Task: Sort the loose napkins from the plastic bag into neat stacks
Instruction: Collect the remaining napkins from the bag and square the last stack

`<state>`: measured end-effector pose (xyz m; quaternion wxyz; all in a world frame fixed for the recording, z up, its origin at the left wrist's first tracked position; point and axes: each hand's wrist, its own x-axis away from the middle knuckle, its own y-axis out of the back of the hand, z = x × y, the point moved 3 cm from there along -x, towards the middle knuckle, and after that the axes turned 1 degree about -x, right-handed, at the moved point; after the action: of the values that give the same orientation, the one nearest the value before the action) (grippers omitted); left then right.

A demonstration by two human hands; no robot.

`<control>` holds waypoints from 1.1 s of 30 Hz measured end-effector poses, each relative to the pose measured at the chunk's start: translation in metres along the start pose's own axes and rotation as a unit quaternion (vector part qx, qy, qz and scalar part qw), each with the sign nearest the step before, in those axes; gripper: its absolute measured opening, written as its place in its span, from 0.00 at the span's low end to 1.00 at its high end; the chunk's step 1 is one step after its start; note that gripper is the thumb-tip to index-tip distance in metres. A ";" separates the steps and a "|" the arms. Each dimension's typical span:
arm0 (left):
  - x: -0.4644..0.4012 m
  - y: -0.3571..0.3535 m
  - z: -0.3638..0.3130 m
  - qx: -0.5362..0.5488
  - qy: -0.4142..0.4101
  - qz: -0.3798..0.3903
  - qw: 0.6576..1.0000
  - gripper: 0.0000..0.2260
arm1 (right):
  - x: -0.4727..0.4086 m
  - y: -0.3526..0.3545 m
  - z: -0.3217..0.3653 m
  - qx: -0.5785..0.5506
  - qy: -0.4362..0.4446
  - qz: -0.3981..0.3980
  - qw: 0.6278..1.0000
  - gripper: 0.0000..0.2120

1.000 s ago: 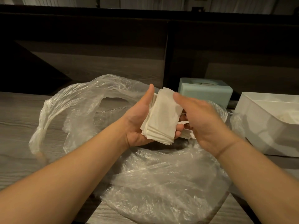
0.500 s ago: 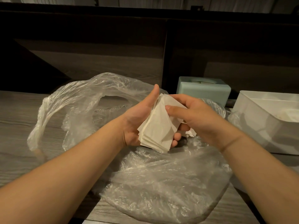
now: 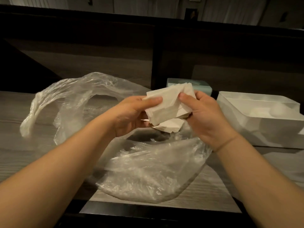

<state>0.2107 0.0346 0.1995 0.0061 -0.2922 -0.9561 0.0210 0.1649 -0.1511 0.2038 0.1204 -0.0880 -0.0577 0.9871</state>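
The crinkly clear plastic bag (image 3: 148, 170) lay open on the grey tabletop (image 3: 14, 155), nearest the edge. Right above it both hands held a wad of napkins (image 3: 169, 104), left hand (image 3: 131, 116) with thumb clamped over the top sheet, right hand (image 3: 205, 117) pinching the other side. Behind sat a mint tissue box (image 3: 202, 87) and a white bin (image 3: 263, 119).

I hold a stack of white folded paper napkins (image 3: 169, 106) between my left hand (image 3: 131, 116) and my right hand (image 3: 205, 116), thumbs pressed on top, above the crumpled clear plastic bag (image 3: 148, 170) on the grey wood-grain desk (image 3: 16, 153). A white rectangular plastic bin (image 3: 263, 127) sits to my right, with a pale blue tissue box (image 3: 202, 87) behind the napkins.
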 end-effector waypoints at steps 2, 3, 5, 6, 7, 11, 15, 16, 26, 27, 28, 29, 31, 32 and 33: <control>-0.002 -0.011 -0.003 -0.062 -0.013 -0.012 0.998 0.18 | 0.012 0.016 0.001 -0.020 0.005 -0.006 1.000 0.09; -0.002 -0.019 -0.005 -0.083 -0.019 -0.011 0.996 0.18 | 0.019 0.024 0.002 -0.019 0.006 -0.003 1.000 0.10; -0.001 -0.035 -0.009 -0.111 -0.038 -0.009 0.993 0.17 | 0.032 0.041 0.005 0.023 0.016 0.006 1.000 0.12; 0.000 -0.044 -0.011 -0.113 -0.049 -0.010 0.992 0.17 | 0.038 0.050 0.007 0.053 0.027 0.007 0.998 0.12; 0.001 -0.053 -0.011 -0.108 -0.061 -0.007 0.992 0.16 | 0.045 0.059 0.009 0.074 0.036 0.005 0.997 0.12; 0.010 -0.098 -0.001 -0.107 -0.071 0.044 0.991 0.16 | 0.071 0.098 0.010 0.032 0.037 0.019 0.999 0.21; 0.013 -0.138 0.007 -0.158 -0.083 0.025 0.984 0.11 | 0.094 0.134 0.009 0.050 0.041 0.007 0.998 0.23; 0.014 -0.147 0.009 -0.169 -0.084 0.020 0.982 0.11 | 0.099 0.141 0.009 0.060 0.043 0.000 0.997 0.21; 0.015 -0.180 0.059 -0.261 -0.081 0.052 0.961 0.21 | 0.138 0.176 0.003 0.325 0.048 0.039 0.944 0.24; 0.015 -0.180 0.058 -0.268 -0.087 0.061 0.958 0.25 | 0.141 0.175 0.004 0.362 0.085 0.023 0.928 0.24; 0.015 -0.181 0.057 -0.277 -0.096 0.068 0.954 0.29 | 0.143 0.172 0.006 0.421 0.119 0.016 0.899 0.25; 0.015 -0.183 0.055 -0.286 -0.106 0.073 0.950 0.31 | 0.144 0.167 0.008 0.488 0.148 0.020 0.860 0.28; 0.016 -0.184 0.052 -0.295 -0.122 0.075 0.945 0.31 | 0.142 0.156 0.012 0.603 0.182 0.043 0.776 0.34; 0.016 -0.185 0.052 -0.299 -0.131 0.075 0.942 0.30 | 0.141 0.150 0.013 0.644 0.185 0.061 0.740 0.35; 0.017 -0.185 0.051 -0.303 -0.141 0.077 0.939 0.29 | 0.140 0.145 0.014 0.676 0.184 0.080 0.709 0.36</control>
<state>0.0917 -0.1111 0.1570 -0.2193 -0.3471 -0.8829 -0.2280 -0.0045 -0.2574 0.1757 0.0768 -0.1675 0.6556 0.7323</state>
